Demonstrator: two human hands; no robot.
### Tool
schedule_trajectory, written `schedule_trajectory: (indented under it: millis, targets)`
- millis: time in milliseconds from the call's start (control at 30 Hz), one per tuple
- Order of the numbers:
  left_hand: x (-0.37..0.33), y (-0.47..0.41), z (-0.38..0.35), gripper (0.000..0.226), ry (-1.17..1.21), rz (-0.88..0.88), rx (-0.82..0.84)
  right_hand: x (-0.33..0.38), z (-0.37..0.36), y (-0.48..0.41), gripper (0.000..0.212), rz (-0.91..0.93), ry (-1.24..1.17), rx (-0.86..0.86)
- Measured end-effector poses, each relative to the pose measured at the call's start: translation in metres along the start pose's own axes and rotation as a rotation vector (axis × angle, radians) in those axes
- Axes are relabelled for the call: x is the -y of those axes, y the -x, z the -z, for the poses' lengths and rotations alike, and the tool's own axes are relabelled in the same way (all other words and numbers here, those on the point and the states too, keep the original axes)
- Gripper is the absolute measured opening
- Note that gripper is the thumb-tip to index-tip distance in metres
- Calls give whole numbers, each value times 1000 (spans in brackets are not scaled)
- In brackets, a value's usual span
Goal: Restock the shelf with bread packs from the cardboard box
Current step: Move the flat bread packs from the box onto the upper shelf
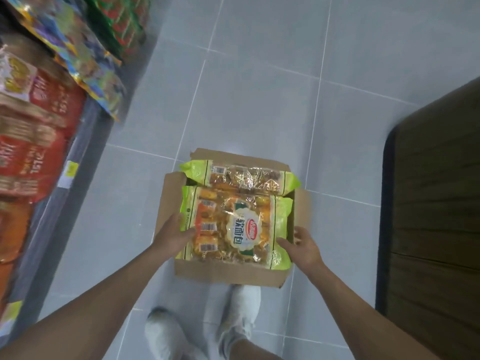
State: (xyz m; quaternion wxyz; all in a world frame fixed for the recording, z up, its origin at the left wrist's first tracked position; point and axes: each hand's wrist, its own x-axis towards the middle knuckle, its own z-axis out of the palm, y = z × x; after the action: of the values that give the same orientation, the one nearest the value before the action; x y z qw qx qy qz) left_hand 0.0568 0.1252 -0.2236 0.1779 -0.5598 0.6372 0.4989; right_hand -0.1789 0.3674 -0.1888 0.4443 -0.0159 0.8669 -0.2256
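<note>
Cardboard, plain brown and flaps splayed, that's the cardboard box (228, 272) sitting on the grey tiled floor (259, 87) right in front of your white shoes (233, 313). Two bread packs are in it, lime-green at the ends and clear in the middle. The near bread pack (233, 227) lies flat on top, label up, and it's between your hands. Your left hand (174, 233) is on its left edge, thumb laid over the top film beside the barcodes, fingers tucked out of sight under the pack, so you're gripping that side. Your right hand (302, 244) is at the right edge, index finger touching the green end, the other fingers spread and loose; whether it has actually closed on the pack, you can't tell from here. The far bread pack (241, 175) rests across the back of the box, its green ends poking past the cardboard rim. Off to your left runs the shelf (78, 157), blurred, stacked with red snack packs (39, 141) and bright multicoloured bags (85, 63) further along. A dark wooden counter (436, 203) fills the right side, well apart from the box.
</note>
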Motion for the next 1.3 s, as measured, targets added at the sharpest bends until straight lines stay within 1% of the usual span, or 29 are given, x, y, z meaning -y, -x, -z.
schedule_trajectory:
  millis: [133, 167, 267, 333, 433, 500, 533, 567, 633, 667, 700, 733, 767, 800, 833, 867, 900, 967, 1000, 1067, 1133, 1200, 1300]
  targets:
    - [-4, -30, -14, 87, 55, 112, 4, -6, -15, -28, 54, -13, -40, 20]
    - [-3, -37, -16, 91, 75, 128, 2, -8, -19, -34, 54, -10, -42, 27]
    - [4, -50, -17, 113, 128, 186, -25, -9, -27, -43, 46, -14, -38, 53]
    - [14, -59, -20, 122, 148, 219, -13, -12, -32, -47, 45, -31, -60, 58]
    - [15, -61, -22, 122, 226, 221, 26, -12, -35, -49, 52, -60, -100, 62]
    - [12, -59, -20, 114, 243, 212, 46, -13, -35, -49, 47, -81, -126, 67]
    - [10, -57, -18, 108, 244, 212, 53, -15, -35, -51, 50, -81, -126, 65]
    - [12, -58, -18, 106, 247, 226, 66, -17, -36, -52, 61, -80, -126, 55]
    - [10, -52, -14, 122, 231, 248, 100, -37, -42, -67, 86, -78, -126, 29]
    - [9, -50, -13, 128, 214, 258, 112, -49, -45, -76, 89, -70, -136, 24]
    - [6, -46, -13, 122, 208, 241, 113, -53, -46, -78, 89, -69, -145, 28]
    - [5, -43, -12, 105, 212, 243, 115, -49, -43, -72, 86, -80, -144, 23]
    - [4, -39, -12, 84, 221, 222, 110, -33, -38, -57, 78, -68, -154, 22]
    - [3, -36, -11, 71, 229, 202, 110, -25, -35, -48, 64, -69, -148, 21]
    - [4, -33, -13, 72, 237, 190, 106, -18, -32, -38, 51, -64, -147, 31]
    - [3, -29, -13, 81, 239, 192, 104, -12, -30, -30, 44, -62, -141, 34]
    - [3, -26, -13, 82, 236, 186, 93, -7, -28, -24, 39, -60, -144, 30]
    - [1, -17, -10, 60, 224, 167, 60, 0, -23, -11, 32, -59, -148, 32]
    - [1, -13, -10, 54, 227, 158, 46, 3, -20, -5, 28, -57, -145, 34]
    - [-3, -2, -4, 43, 228, 137, 34, 10, -15, 9, 23, -49, -160, 21]
    - [-4, 11, 5, 29, 206, 114, 18, 17, -7, 24, 20, -36, -192, 25]
    - [-5, 23, 16, 26, 217, 109, 19, 26, 0, 42, 20, -12, -204, 26]
    - [-21, 57, 41, 30, 242, 78, 14, 44, 14, 75, 24, 24, -221, 17]
